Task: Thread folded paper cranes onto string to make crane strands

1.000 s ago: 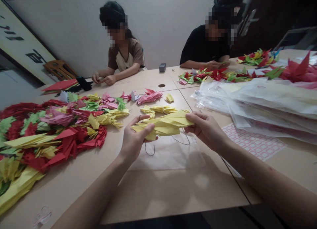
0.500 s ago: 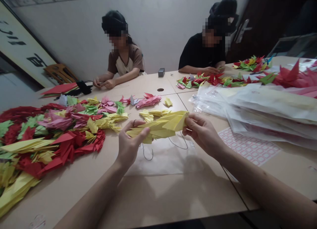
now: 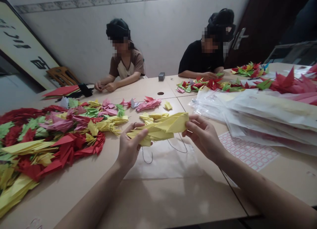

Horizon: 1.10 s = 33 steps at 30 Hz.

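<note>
Stretched between my two hands is a bundle of yellow origami paper pieces point(image 3: 163, 127), pointed and nested together in a row. My left hand point(image 3: 130, 143) is closed around its left end, thumb on top. At the right end, the fingertips of my right hand point(image 3: 199, 133) pinch the paper. A dark cord point(image 3: 148, 161) hangs in loops beneath the bundle. Under it, a clear plastic bag point(image 3: 163, 166) lies flat on the table. Just behind the bundle lie more yellow folded pieces point(image 3: 146, 118), and a single small yellow piece point(image 3: 168, 105) sits farther back.
Heaped folded paper in red, green, pink and yellow point(image 3: 66, 136) covers the left side. Filled plastic bags point(image 3: 267, 113) are stacked at right, beside a sheet of red-framed labels point(image 3: 247, 151). Two people point(image 3: 126, 62) work across the table point(image 3: 178, 196), near a small grey box point(image 3: 161, 76).
The view has tipped up slightly, so everything sits a little lower. The bundle has turned slightly between my hands; my grip is unchanged.
</note>
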Each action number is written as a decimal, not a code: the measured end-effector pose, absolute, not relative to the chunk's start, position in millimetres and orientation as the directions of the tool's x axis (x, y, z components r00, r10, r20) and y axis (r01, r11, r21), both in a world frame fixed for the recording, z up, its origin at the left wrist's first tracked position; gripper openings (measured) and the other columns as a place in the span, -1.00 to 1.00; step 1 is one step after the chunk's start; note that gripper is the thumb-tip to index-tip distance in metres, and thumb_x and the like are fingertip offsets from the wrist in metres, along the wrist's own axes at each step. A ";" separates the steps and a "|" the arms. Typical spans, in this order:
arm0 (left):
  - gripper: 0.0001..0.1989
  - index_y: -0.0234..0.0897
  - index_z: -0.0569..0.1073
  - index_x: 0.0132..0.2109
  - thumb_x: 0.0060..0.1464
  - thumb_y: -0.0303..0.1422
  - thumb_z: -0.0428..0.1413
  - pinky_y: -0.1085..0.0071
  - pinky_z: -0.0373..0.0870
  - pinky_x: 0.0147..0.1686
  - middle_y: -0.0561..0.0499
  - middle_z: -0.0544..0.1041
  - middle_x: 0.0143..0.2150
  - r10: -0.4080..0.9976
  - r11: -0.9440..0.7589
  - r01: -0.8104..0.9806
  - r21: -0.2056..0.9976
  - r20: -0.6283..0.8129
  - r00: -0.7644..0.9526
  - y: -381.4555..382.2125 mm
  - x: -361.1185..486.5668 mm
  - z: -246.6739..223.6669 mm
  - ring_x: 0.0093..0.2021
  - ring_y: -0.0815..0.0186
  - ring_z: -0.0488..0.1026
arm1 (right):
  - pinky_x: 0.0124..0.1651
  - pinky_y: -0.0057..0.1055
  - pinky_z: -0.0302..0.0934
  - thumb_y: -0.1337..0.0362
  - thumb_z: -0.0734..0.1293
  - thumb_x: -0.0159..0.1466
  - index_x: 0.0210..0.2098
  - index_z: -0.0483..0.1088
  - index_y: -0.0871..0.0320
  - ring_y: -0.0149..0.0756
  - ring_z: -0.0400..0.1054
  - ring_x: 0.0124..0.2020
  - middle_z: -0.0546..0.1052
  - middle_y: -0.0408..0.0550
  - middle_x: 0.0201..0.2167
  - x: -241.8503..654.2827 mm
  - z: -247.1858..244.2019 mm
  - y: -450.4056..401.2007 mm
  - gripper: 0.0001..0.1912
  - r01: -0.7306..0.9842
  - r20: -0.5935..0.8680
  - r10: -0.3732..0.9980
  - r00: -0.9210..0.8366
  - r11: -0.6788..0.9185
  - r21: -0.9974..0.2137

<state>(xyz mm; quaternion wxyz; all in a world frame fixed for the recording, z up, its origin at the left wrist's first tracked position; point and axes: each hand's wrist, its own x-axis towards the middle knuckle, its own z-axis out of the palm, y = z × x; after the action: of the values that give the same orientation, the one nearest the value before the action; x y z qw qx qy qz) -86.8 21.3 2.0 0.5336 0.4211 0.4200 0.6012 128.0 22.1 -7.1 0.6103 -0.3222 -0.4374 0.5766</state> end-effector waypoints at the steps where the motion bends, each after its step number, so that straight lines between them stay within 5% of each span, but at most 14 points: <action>1: -0.62 -0.30 0.41 -0.24 -0.24 -0.33 0.34 0.55 0.44 -0.61 0.09 0.51 -0.43 0.998 -0.040 -0.323 0.946 0.025 -0.052 21.8 -86.5 2.6 -0.56 0.43 0.45 | -0.36 -0.45 0.30 0.23 0.44 0.12 -0.36 0.44 0.07 -0.49 0.35 -0.51 0.50 -0.20 -0.44 127.9 -6.8 22.0 -0.88 -0.433 0.156 0.987 -0.049 0.120 -0.893; 16: -0.71 -0.34 0.42 -0.25 -0.15 -0.32 0.25 0.53 0.51 -0.60 0.08 0.51 -0.42 0.995 0.101 -0.489 0.866 -0.088 0.050 23.9 -85.6 5.7 -0.52 0.43 0.45 | -0.58 -0.67 0.27 0.39 0.57 -0.18 -0.44 0.40 0.16 -0.62 0.26 -0.66 0.43 -0.28 -0.58 125.3 1.6 25.5 -0.65 -0.684 -0.193 0.978 -0.074 -0.191 -0.704; 26: -0.79 -0.34 0.42 -0.24 -0.05 -0.33 0.14 0.47 0.52 -0.57 0.04 0.55 -0.44 0.989 0.144 -0.515 0.845 -0.135 0.055 21.3 -86.3 9.6 -0.51 0.33 0.52 | -0.57 -0.72 0.30 0.35 0.55 -0.11 -0.41 0.38 0.15 -0.63 0.27 -0.64 0.44 -0.28 -0.54 129.3 -4.9 29.0 -0.68 -0.647 -0.194 0.977 -0.087 -0.203 -0.735; 33: -0.73 -0.33 0.41 -0.26 0.02 -0.19 0.04 0.37 0.50 -0.57 -0.03 0.57 -0.45 0.973 0.231 -0.571 0.788 -0.193 0.127 21.1 -89.0 12.1 -0.48 0.21 0.55 | -0.61 -0.78 0.28 0.46 0.55 -0.18 -0.47 0.38 0.18 -0.67 0.25 -0.68 0.45 -0.27 -0.57 126.6 1.0 28.6 -0.66 -0.724 -0.294 0.953 -0.077 -0.256 -0.640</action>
<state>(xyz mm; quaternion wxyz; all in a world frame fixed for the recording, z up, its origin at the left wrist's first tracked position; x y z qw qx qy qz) -89.0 21.1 12.1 0.6971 0.2789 0.3601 0.5537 126.6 28.6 1.0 0.5865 -0.3426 -0.1669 0.7147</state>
